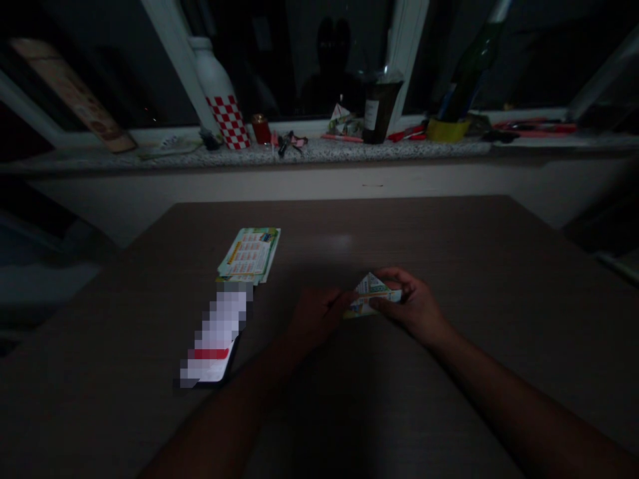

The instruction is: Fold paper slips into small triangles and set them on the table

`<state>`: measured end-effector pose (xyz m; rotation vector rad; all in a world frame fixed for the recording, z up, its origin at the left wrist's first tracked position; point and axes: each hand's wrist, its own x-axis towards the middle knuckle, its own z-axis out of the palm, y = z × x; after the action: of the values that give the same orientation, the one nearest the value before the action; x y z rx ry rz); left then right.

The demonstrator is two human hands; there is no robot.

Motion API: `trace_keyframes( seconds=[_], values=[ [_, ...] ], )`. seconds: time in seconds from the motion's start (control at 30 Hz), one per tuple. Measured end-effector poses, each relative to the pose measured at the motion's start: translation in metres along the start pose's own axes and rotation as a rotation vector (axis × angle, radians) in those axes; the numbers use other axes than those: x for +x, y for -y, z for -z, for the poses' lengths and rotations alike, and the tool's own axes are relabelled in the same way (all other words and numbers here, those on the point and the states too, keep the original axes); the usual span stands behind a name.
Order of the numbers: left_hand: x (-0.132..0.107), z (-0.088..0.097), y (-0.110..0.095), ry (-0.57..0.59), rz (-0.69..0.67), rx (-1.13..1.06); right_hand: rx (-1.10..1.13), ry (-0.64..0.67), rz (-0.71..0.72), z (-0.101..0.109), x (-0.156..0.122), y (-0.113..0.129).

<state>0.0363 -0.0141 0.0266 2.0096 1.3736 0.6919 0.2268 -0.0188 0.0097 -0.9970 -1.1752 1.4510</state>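
Observation:
A small printed sheet of paper (370,286), folded to a peak with a flat band along its lower edge, is between my hands over the table. My right hand (419,306) grips its right side, thumb in front and fingers behind. At its left end my left hand (319,313) pinches the paper's edge; that hand is in shadow and its fingertips are partly hidden. To the left lies a stack of printed leaflets (249,253) with calendar-like grids. Just below the stack, a lit phone (214,339) rests on the table, its screen blurred out by pixels.
Beyond the dim wooden table (449,233), a granite windowsill (319,153) holds a red-and-white checked bottle (224,106), a dark cup (377,113), a green bottle (469,73) in a yellow holder (448,130), a tall tube (74,93) and a folded paper piece (341,120).

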Motion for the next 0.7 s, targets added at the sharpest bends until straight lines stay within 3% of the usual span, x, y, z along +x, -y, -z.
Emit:
trace_keyframes(
  seconds=[0.27,0.53,0.7],
  values=[
    [-0.0036,-0.0015,0.0011,0.000,0.099,-0.198,-0.011,-0.012,-0.019,0.0021,0.0002,0.0006],
    [-0.0035,0.0035,0.0021,-0.174,-0.011,-0.082,-0.046,-0.019,-0.003,0.0044,0.0007,-0.0015],
    [-0.0031,-0.0007,0.0004,-0.111,-0.046,-0.159,-0.078,-0.031,0.008,0.0028,0.0006,-0.0006]
  ],
)
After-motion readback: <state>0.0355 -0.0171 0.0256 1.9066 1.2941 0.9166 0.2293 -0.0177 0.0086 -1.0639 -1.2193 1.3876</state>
